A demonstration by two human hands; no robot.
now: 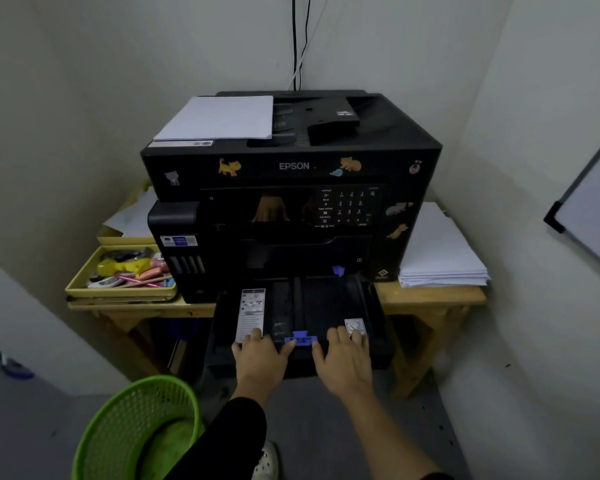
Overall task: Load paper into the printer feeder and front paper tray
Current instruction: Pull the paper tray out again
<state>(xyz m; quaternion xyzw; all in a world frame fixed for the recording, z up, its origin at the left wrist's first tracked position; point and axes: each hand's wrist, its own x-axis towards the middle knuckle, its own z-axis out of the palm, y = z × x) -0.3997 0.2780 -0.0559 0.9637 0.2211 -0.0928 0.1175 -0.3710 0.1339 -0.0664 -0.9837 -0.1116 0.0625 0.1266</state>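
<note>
Front paper tray [321, 306] stands pulled out from the base of the printer, a person's fingers stretched flat over its front edge and grasping nothing. The left hand [260, 358] rests on the tray's near left part, fingertips touching a tall white label [252, 311]. The right hand [343, 362] rests on the near right part, fingertips on a smaller white label [354, 326]. Both thumbs reach inward to the ends of a blue paper guide [300, 339] at the middle of the front edge; whether they press it cannot be told. A second blue guide [338, 270] sits at the tray's far right, by the printer's mouth.

Above, the black Epson printer [291, 168], dotted with animal stickers, stands on a wooden table [430, 299]. A stack of white paper [219, 119] lies on the left of the printer's top. A larger, loosely squared paper pile [440, 251] lies on the table just right of the printer. To the left, a yellow tray [80, 282] holds pens and other stationery. A green mesh basket [136, 431] stands on the floor at lower left.
</note>
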